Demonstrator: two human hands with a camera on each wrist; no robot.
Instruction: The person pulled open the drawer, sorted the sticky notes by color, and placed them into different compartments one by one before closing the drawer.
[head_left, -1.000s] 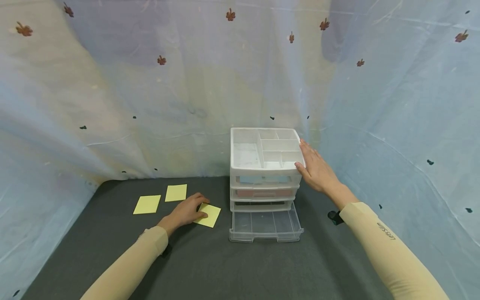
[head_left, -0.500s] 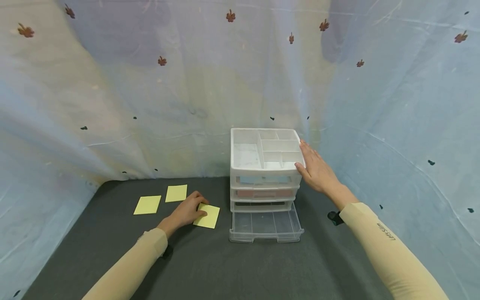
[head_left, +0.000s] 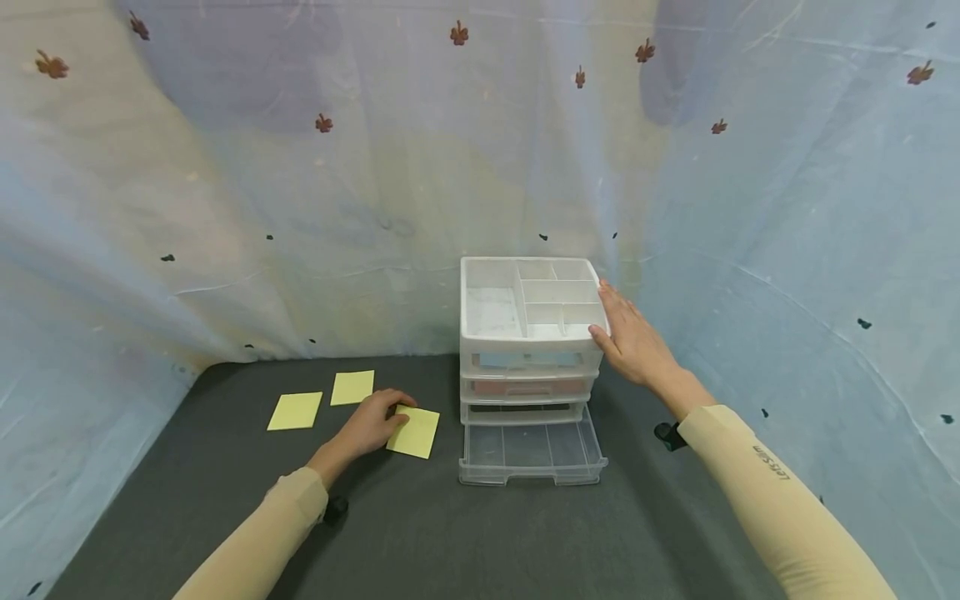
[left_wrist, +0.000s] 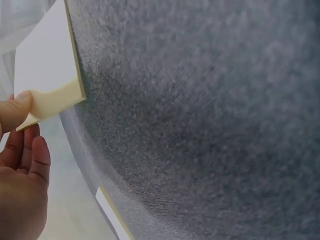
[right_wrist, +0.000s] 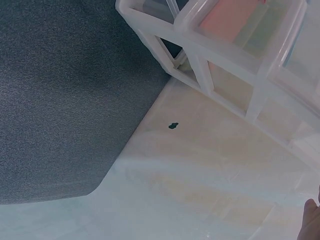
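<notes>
In the head view my left hand [head_left: 375, 421] is at the left corner of a yellow sticky note pad [head_left: 415, 433] on the dark table. The left wrist view shows the thumb on the face of the sticky note pad [left_wrist: 52, 65], fingers bent at its edge; I pinch it there. My right hand [head_left: 637, 346] rests with straight fingers against the right side of a white plastic drawer organizer [head_left: 528, 339]. Its clear bottom drawer [head_left: 528, 450] is pulled out. In the right wrist view only a bit of that hand shows at the edge.
Two more yellow sticky note pads, one front [head_left: 295, 411] and one back [head_left: 352, 387], lie left of my left hand. Coloured contents show through the organizer's upper drawers. The tray on top has several compartments. A patterned curtain [head_left: 405, 208] hangs behind the table [head_left: 420, 542].
The sticky note pad has turned slightly and then stays put. My left hand has shifted a little to the left, its thumb sliding back on the pad. My right hand has not moved.
</notes>
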